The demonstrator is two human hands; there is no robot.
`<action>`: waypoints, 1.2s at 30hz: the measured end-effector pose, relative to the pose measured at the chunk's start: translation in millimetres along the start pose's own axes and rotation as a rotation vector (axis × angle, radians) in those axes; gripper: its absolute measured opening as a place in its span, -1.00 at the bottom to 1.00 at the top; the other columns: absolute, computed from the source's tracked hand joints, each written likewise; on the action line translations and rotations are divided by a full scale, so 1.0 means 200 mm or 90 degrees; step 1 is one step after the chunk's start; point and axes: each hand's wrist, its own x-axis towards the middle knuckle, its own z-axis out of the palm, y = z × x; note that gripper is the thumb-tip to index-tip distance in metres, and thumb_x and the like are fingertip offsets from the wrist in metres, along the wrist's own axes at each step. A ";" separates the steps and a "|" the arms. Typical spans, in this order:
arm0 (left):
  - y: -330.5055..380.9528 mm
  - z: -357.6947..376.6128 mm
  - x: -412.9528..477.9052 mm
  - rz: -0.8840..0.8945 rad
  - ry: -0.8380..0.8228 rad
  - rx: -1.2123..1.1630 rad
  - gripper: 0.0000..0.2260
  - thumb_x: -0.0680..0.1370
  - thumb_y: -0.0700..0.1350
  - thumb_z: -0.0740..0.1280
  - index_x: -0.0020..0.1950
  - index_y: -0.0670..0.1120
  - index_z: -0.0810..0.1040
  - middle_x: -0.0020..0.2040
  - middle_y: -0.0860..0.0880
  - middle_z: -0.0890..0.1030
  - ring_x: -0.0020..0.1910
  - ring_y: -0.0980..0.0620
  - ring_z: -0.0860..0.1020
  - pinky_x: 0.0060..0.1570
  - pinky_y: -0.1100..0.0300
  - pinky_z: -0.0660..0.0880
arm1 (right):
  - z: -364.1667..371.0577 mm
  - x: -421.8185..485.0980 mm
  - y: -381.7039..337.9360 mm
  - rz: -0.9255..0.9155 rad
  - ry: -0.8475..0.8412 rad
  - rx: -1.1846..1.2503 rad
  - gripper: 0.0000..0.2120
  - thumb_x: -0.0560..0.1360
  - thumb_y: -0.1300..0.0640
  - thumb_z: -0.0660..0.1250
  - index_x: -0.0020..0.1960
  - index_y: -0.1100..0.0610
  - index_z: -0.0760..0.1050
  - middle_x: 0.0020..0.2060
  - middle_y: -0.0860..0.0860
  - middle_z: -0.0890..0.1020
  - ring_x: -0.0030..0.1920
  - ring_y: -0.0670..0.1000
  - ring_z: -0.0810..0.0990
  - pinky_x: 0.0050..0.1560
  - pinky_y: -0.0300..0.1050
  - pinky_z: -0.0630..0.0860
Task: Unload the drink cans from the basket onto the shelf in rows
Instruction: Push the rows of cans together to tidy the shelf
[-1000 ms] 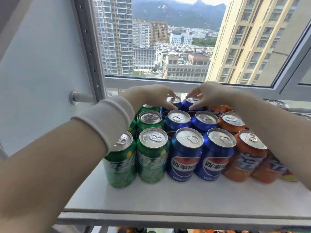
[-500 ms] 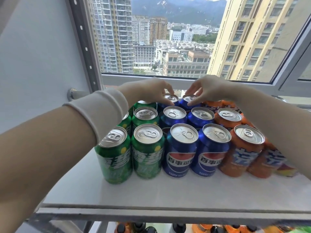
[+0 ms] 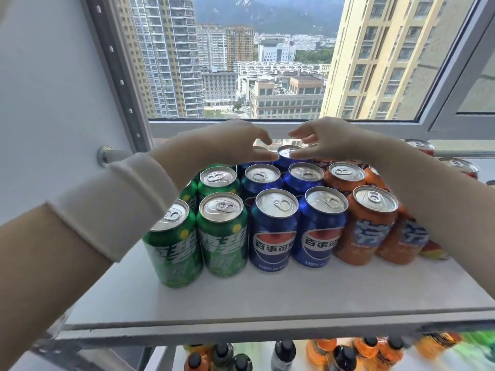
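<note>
Rows of drink cans stand on a white shelf (image 3: pixel 241 298): green cans (image 3: pixel 222 231) at the left, blue cans (image 3: pixel 276 226) in the middle, orange cans (image 3: pixel 367 223) at the right. Both hands hover over the back of the blue rows. My left hand (image 3: pixel 227 141) has its fingers spread and loosely curved, holding nothing, just left of a rear blue can (image 3: pixel 286 153). My right hand (image 3: pixel 326 137) is likewise spread, its fingertips close to that can's top. The basket is not in view.
A window frame (image 3: pixel 294 127) runs right behind the cans. A grey wall with a metal peg (image 3: pixel 105 156) stands at the left. Red cans (image 3: pixel 420 145) sit at the far right. Bottles (image 3: pixel 284 354) stand on the shelf below.
Both hands were pinching the tops of the two rear blue cans; they have let go and lifted slightly, fingers spread. The view has shifted closer.
</note>
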 end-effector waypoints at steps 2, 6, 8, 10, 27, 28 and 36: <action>0.07 0.01 -0.12 0.047 0.054 -0.043 -0.50 0.46 0.24 0.21 0.33 0.04 0.41 0.32 0.04 0.47 0.24 0.07 0.45 0.22 0.17 0.36 | -0.01 -0.14 -0.02 -0.037 0.044 0.043 -0.44 0.37 -0.06 0.40 0.31 0.09 0.41 0.21 -0.05 0.53 0.14 -0.07 0.51 0.14 -0.24 0.44; 0.18 0.12 -0.30 0.073 0.039 -0.043 -0.44 0.38 0.32 0.24 0.32 0.11 0.39 0.27 0.09 0.44 0.20 0.11 0.42 0.09 0.19 0.36 | 0.00 -0.42 -0.08 -0.095 0.026 -0.027 -0.34 0.18 -0.30 0.33 0.21 -0.04 0.49 -0.02 -0.25 0.50 -0.02 -0.19 0.53 -0.04 -0.36 0.45; 0.20 0.15 -0.32 0.061 0.035 -0.037 -0.36 0.33 0.36 0.26 0.35 0.13 0.35 0.29 0.06 0.41 0.25 0.06 0.38 0.19 0.09 0.39 | 0.01 -0.47 -0.09 -0.117 -0.006 -0.079 -0.26 0.11 -0.39 0.27 0.21 -0.06 0.49 -0.01 -0.24 0.48 -0.05 -0.18 0.52 -0.02 -0.29 0.47; 0.20 0.16 -0.33 0.065 0.032 -0.037 -0.31 0.28 0.37 0.30 0.35 0.14 0.35 0.29 0.04 0.39 0.29 0.03 0.36 0.24 0.02 0.38 | 0.03 -0.49 -0.09 -0.139 -0.011 -0.108 -0.27 0.12 -0.38 0.29 0.21 -0.06 0.50 0.00 -0.21 0.49 -0.06 -0.15 0.51 0.02 -0.22 0.46; 0.25 0.18 -0.34 0.072 0.050 -0.019 -0.40 0.35 0.27 0.35 0.34 0.11 0.41 0.26 0.05 0.42 0.28 0.05 0.34 0.22 0.14 0.33 | 0.05 -0.52 -0.03 -0.122 0.039 0.003 -0.46 0.29 -0.14 0.44 0.21 0.02 0.47 0.01 -0.21 0.49 -0.01 -0.19 0.50 0.00 -0.43 0.46; 0.25 0.16 -0.34 0.071 0.054 -0.028 -0.39 0.33 0.31 0.33 0.32 0.11 0.43 0.26 0.06 0.42 0.27 0.07 0.35 0.22 0.13 0.35 | 0.02 -0.54 -0.02 -0.104 0.051 0.042 -0.49 0.30 -0.14 0.43 0.20 0.01 0.48 0.00 -0.24 0.51 -0.02 -0.23 0.52 0.01 -0.39 0.50; 0.27 0.00 -0.14 0.061 0.107 -0.089 -0.52 0.43 0.15 0.30 0.29 -0.04 0.45 0.22 0.01 0.53 0.03 0.19 0.42 0.15 0.28 0.33 | -0.20 -0.57 0.22 0.007 0.108 0.084 -0.47 0.25 -0.14 0.36 0.16 0.07 0.50 0.01 -0.09 0.60 0.06 -0.07 0.59 0.04 -0.26 0.48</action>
